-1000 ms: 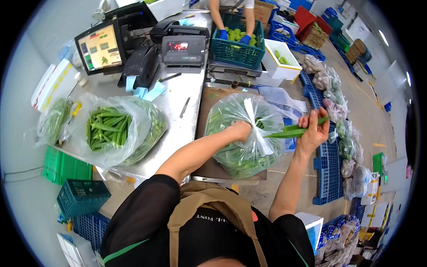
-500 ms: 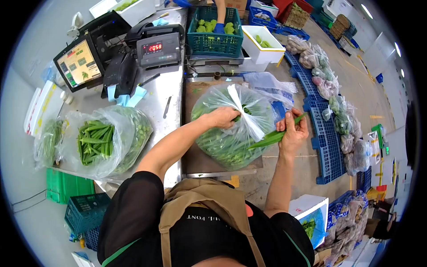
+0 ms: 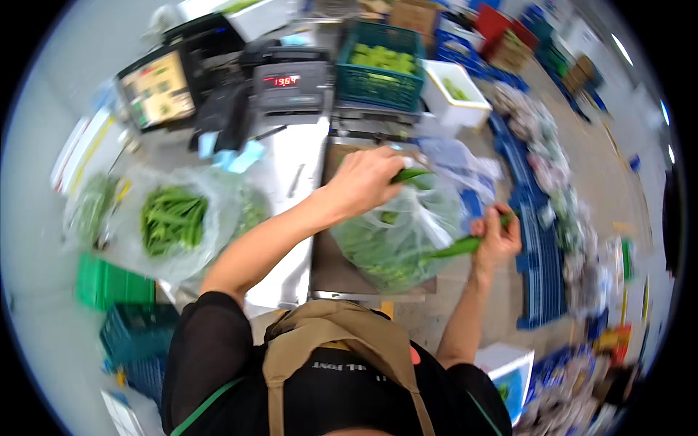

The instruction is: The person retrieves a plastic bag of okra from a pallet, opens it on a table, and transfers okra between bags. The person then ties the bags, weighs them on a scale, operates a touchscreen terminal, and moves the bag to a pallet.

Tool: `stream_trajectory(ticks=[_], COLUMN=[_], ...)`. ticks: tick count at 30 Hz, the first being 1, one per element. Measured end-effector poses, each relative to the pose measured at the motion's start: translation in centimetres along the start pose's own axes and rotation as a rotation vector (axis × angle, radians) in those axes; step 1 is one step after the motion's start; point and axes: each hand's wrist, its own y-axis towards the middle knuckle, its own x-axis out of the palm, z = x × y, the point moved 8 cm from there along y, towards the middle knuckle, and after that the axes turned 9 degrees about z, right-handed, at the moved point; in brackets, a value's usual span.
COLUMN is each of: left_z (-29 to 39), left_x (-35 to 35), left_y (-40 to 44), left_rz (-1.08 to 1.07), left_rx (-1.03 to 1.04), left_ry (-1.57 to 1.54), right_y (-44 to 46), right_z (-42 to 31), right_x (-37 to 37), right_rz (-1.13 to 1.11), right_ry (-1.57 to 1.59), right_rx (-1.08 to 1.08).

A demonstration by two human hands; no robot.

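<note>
A clear plastic bag of green pods (image 3: 392,265), with a white tie-like strip on it, rests on the brown scale plate (image 3: 329,258). Over the bag's upper left part, my left hand (image 3: 363,182) is closed on green pods (image 3: 413,176). To the right of the bag, my right hand (image 3: 497,241) grips several long green pods (image 3: 456,249) that point left across the bag's edge. Blur hides the exact number of pods in each hand.
On the steel table (image 3: 287,211) at left lie an open bag of pods (image 3: 173,218), a knife and blue paper. Behind are a monitor (image 3: 156,87), a red-digit display (image 3: 282,81), a green crate (image 3: 378,78) and a white box (image 3: 472,110). Blue pallets (image 3: 539,269) stand at right.
My left hand has come out of the bag opening and moved up with pods in its grip. The display reading dropped from 20.58 to 19.64. The other person's hands have left the crate.
</note>
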Motion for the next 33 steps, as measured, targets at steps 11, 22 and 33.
stream_trajectory(ticks=[11, 22, 33], left_z=[-2.0, -18.1, -12.4], left_x=[-24.6, -34.8, -34.8], left_y=[-13.1, -34.4, -28.3], left_rz=[0.471, 0.190, 0.423], left_rx=[-0.492, -1.110, -0.589], left_ry=[0.188, 0.850, 0.894], right_y=[-3.6, -24.6, -40.6], right_z=[-8.0, -2.8, 6.8], right_x=[12.6, 40.7, 37.1], right_rz=[-0.361, -0.611, -1.248], right_ry=[0.230, 0.754, 0.088], right_rx=[-0.218, 0.157, -0.615])
